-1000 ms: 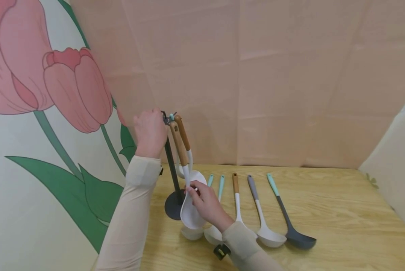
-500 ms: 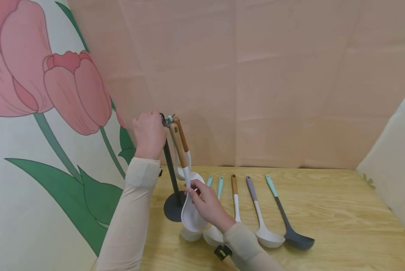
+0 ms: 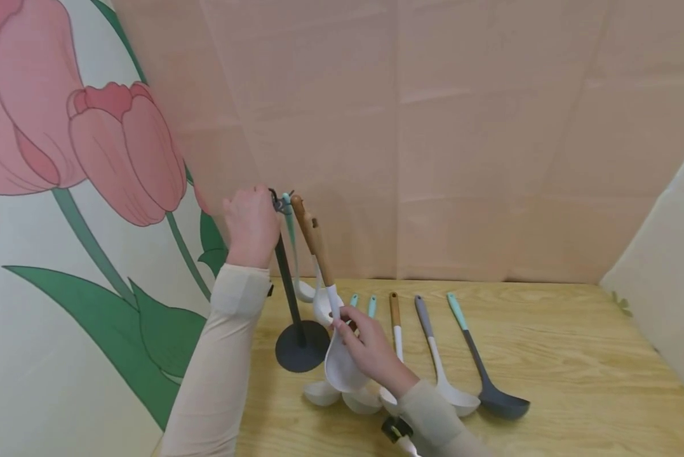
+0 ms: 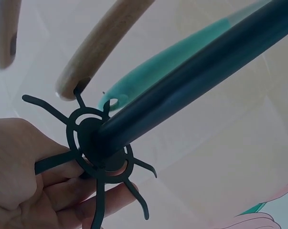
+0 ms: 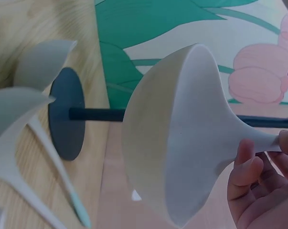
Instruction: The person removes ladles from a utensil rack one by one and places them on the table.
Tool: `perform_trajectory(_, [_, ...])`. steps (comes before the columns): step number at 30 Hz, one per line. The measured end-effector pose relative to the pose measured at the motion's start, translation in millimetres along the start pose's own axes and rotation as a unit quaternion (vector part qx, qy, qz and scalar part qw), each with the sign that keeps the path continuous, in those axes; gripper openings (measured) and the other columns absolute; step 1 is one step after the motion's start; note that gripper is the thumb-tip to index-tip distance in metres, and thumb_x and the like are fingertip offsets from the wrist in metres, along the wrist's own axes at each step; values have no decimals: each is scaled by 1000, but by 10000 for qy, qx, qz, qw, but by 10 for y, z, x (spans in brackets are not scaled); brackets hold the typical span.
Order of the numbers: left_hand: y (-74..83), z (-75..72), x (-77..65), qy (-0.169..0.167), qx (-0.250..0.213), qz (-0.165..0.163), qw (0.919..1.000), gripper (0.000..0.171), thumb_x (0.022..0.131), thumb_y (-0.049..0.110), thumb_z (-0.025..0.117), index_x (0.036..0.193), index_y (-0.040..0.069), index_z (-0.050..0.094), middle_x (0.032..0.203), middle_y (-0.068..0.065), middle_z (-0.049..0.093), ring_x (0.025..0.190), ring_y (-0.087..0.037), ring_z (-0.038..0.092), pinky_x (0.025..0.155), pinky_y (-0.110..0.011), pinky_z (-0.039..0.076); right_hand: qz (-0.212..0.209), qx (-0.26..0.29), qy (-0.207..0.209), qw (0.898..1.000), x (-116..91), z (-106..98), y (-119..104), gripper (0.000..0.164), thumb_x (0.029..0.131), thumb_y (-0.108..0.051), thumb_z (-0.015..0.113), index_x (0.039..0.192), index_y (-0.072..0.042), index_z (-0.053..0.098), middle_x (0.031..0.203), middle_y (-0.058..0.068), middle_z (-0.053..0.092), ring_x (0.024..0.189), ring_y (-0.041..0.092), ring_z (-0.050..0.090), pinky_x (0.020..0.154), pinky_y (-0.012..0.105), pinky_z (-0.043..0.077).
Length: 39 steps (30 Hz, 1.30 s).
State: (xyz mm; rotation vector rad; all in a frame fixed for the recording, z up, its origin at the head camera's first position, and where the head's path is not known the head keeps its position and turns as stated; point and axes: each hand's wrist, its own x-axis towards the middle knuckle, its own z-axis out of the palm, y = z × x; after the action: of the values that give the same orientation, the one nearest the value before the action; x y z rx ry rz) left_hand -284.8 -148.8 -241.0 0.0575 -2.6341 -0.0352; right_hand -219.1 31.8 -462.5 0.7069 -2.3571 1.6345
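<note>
My left hand holds the top of a dark utensil rack, its fingers behind the hook ring in the left wrist view. My right hand pinches the neck of a white ladle with a wooden handle. That ladle is bowl down in the air, right of the rack, and its handle end stands apart from the hooks in the left wrist view. On neighbouring hooks hang a brown-handled ladle and a teal-handled utensil. Several other hooks carry nothing.
A row of ladles lies on the wooden table, among them a grey-handled one and a dark one with a teal handle. The rack's round base stands left of them. A tulip-printed wall bounds the left side.
My right hand has moved right with the wooden-handled ladle, whose handle end has come away from the rack top. My left hand stays on the rack.
</note>
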Motion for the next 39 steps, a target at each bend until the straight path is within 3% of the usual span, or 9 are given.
perform_trajectory(14, [6,14,-7,-85,162,2,9998,22,94,15,66,109,-1,62,102,-17,67,96,-34,61,89,-49,46,148,-289,338,9989,-203,-250,214,15,104,-24,56,108,-16,67,86,-4,65,73,10,57,61,25,49])
perform_trajectory(21, [22,7,-18,26,164,25,9999,19,94,13,65,107,-1,63,98,-17,68,92,-34,61,85,-48,47,115,-465,491,9976,-295,-444,303,18,104,-20,56,112,-9,67,88,-1,68,73,9,57,60,24,49])
perform_trajectory(30, [25,-2,-13,19,194,15,9998,18,95,13,64,107,-1,63,100,-17,68,93,-33,61,86,-47,47,202,-649,669,9954,-409,-677,383,22,105,-22,53,116,-9,67,91,-1,70,75,11,59,60,25,51])
perform_trajectory(39, [15,17,3,14,155,9,9999,17,96,11,62,107,-1,63,99,-16,68,92,-32,60,86,-47,46,73,-830,971,9918,-473,-880,484,18,104,-15,55,111,-6,69,83,1,66,70,6,54,56,25,50])
